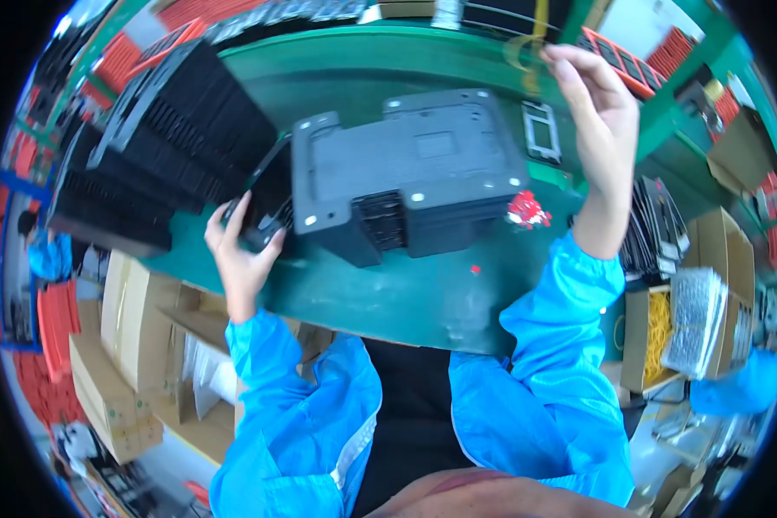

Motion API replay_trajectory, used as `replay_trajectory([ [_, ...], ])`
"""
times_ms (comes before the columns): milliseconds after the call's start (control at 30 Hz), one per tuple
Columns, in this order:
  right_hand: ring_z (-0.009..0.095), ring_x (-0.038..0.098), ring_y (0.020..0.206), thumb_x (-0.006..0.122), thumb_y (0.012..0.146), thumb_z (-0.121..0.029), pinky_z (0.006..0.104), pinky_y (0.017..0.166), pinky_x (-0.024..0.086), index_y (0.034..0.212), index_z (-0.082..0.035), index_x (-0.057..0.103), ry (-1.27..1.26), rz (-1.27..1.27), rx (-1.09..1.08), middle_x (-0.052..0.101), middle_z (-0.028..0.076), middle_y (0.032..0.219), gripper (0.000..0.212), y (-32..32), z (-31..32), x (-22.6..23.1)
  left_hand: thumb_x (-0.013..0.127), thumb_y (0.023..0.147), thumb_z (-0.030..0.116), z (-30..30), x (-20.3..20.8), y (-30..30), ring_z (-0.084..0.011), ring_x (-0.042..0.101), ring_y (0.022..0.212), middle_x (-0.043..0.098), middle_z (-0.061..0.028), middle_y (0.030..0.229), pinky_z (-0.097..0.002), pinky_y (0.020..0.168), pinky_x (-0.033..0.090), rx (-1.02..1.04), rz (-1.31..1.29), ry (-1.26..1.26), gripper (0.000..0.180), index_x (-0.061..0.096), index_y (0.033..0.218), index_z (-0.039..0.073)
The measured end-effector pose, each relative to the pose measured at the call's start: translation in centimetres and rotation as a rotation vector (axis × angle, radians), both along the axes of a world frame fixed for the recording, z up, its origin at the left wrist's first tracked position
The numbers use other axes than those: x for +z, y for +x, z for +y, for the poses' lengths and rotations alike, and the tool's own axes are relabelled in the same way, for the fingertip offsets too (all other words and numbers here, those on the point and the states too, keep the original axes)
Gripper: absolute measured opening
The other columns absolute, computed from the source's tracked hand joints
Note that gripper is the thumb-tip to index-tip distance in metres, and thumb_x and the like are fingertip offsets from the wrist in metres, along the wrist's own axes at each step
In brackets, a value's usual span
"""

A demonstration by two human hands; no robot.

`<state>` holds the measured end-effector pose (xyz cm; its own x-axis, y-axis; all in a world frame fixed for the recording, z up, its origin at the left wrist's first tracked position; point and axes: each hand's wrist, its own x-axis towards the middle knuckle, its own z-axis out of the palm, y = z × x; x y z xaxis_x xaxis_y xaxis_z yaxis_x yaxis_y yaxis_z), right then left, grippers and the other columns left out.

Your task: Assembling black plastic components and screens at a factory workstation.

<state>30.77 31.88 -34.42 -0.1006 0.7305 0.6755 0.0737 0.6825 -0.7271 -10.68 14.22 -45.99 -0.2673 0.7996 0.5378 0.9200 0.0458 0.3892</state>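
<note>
My right hand is raised at the far right of the green table. Its thumb and fingertips pinch a thin yellow band, slightly blurred. My left hand is low, with thumb and fingers curled round a black part just left of a big dark grey stack. That part is partly hidden, so its kind is unclear. The stack of grey trays stands mid-table, with pale round dots on its top. A small metal frame lies right of the stack, and a pile of small red and white pieces lies nearer.
Tall stacks of black trays fill the table's left side. Cardboard boxes stand below on the left. At the right are flat black pieces and a box of yellow bands. A green post rises at the right.
</note>
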Motion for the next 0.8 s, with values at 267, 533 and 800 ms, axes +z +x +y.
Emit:
replay_trajectory([
  [267, 0.018, 0.07, 0.101, 0.066, 0.097, -0.019, 0.031, 0.088, 0.053, 0.114, -0.003, 0.072, -0.254, -0.345, -0.386, 0.075, 0.01, 0.102, 0.024, 4.7, 10.4, -8.5, 0.086, 0.069, 0.019, 1.2, -0.1, 0.4, -0.0392, 0.047, 0.131, 0.048, -0.0213, 0.138, -0.0481, 0.112, 0.038, 0.014, -0.122, -0.136, 0.09, 0.049, 0.15, 0.018],
  [533, 0.039, 0.066, 0.107, 0.07, 0.089, -0.018, 0.049, 0.093, 0.052, 0.111, -0.014, 0.076, -0.267, -0.88, -0.749, 0.074, 0.017, 0.106, 0.023, 5.2, 14.5, -18.3, 0.089, 0.066, 0.048, 2.7, 5.2, 6.2, -0.0377, 0.046, 0.135, 0.044, -0.0211, 0.147, -0.0484, 0.117, 0.034, -0.463, -0.45, 0.198, 0.119, 0.029, 0.16, 0.008],
  [800, 0.038, 0.065, 0.104, 0.072, 0.088, -0.022, 0.0521, 0.09, 0.05, 0.108, -0.018, 0.077, -0.267, -1.023, -0.839, 0.074, 0.014, 0.1, 0.021, 6.9, 14.7, -18.4, 0.089, 0.055, 0.062, 5.5, 10.8, 10.8, -0.032, 0.053, 0.128, 0.041, -0.0213, 0.148, -0.0442, 0.11, 0.042, -0.694, -0.707, 0.149, 0.139, 0.023, 0.16, 0.0],
])
